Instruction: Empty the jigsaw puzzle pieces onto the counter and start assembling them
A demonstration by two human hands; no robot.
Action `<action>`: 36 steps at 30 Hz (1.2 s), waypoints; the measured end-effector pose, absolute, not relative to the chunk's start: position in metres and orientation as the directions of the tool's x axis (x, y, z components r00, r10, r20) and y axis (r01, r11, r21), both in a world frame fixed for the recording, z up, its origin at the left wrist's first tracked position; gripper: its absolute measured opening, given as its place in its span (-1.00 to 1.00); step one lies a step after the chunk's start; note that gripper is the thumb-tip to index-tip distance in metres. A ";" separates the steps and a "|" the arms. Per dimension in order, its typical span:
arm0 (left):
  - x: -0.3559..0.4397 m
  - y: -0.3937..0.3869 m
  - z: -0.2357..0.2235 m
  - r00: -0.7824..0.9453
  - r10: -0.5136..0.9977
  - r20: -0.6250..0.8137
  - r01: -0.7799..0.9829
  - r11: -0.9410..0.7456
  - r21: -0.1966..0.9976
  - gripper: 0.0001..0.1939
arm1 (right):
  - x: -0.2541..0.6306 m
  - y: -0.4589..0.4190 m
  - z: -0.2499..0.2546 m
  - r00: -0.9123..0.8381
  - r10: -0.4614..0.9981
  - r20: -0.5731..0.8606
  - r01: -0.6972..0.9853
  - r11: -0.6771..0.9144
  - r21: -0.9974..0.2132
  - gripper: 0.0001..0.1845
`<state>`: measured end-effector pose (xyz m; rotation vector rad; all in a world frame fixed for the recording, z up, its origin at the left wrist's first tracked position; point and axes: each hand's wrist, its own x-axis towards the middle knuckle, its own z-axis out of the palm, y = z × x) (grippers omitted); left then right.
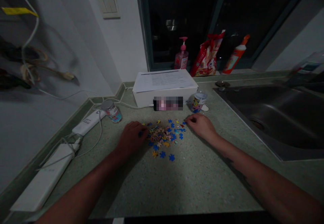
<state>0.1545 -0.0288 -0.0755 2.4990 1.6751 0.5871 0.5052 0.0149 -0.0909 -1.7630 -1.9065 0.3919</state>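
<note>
As we look down at the counter [199, 187], our left hand [132, 138] and right hand [199, 126] lie apart, one on each side of a loose spread of puzzle pieces [164, 137]. The left fingertips [143, 132] touch the spread's left edge beside a blue piece [140, 133], and we cannot tell whether they pinch it. The right fingers [189, 118] curl at its right edge, with nothing we can make out between them. A few blue pieces lie apart on the near side.

To our left sit two white power strips [43, 176] tangled with cables [88, 143]. Farther on stand a tin [111, 111] and, on the right, a second tin [198, 101] just beside a white box [164, 97], which has a printed sheet [164, 80] on top. A steel sink [268, 116] lies to the right. At the dark window [182, 14] are a pink pump bottle [182, 55], a red bag [207, 55] and an orange-capped bottle [236, 55].
</note>
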 end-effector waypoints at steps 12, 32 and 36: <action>0.165 -0.026 -0.081 0.369 0.907 0.204 0.865 -0.415 0.281 -0.74 | 0.512 0.007 -0.092 -0.070 0.974 0.213 0.777 0.187 -0.601 -0.76; 0.140 0.009 -0.087 0.248 0.921 0.300 0.925 -0.317 0.208 -0.75 | 0.509 0.004 -0.093 -0.095 0.969 0.230 0.777 0.216 -0.592 -0.71; 0.141 0.008 -0.084 0.254 0.916 0.310 0.914 -0.332 0.232 -0.70 | 0.509 0.004 -0.092 -0.087 0.971 0.224 0.776 0.207 -0.596 -0.73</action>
